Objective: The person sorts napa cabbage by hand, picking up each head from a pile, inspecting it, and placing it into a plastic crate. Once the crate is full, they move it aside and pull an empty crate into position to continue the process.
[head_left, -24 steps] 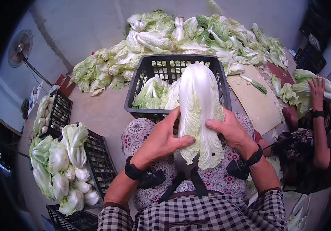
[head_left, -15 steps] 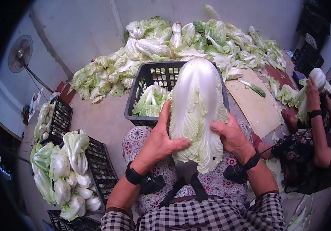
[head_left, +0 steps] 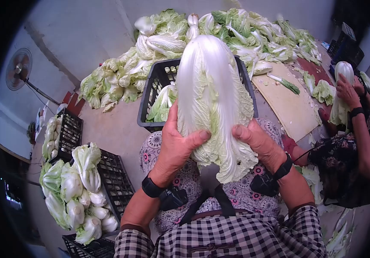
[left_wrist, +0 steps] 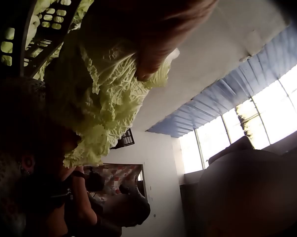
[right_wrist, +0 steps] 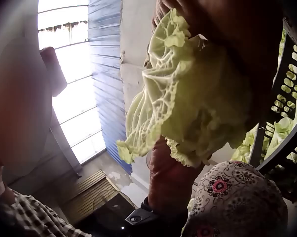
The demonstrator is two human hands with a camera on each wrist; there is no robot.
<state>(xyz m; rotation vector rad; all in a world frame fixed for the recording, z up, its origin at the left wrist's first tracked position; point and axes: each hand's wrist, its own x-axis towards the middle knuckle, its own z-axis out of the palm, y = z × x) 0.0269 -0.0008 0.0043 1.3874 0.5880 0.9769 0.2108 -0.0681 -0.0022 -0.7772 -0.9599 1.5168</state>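
A large napa cabbage (head_left: 210, 90) is held over the lap, its white base pointing away and its leafy end toward the body. The left hand (head_left: 176, 137) grips its left side with the thumb on top; the right hand (head_left: 260, 142) grips the right side the same way. Fingers under the cabbage are hidden. Behind it stands a black crate (head_left: 145, 103) with another cabbage (head_left: 162, 103) inside. In the left wrist view the left hand (left_wrist: 163, 34) lies on the leaves (left_wrist: 114, 98); leaf edges (right_wrist: 158, 94) hang by the right hand (right_wrist: 227, 29) in the right wrist view.
Loose leaves (head_left: 120, 81) are heaped along the wall. A board (head_left: 286, 103) lies on the floor at right, beside another person (head_left: 344, 159) holding a cabbage. Crates (head_left: 116, 180) with cabbages (head_left: 71, 185) stand at left, near a fan (head_left: 19, 69).
Both hands have lifted the cabbage closer to the head camera, so it looks larger and covers more of the crate. At right, the other person has raised their cabbage upright.
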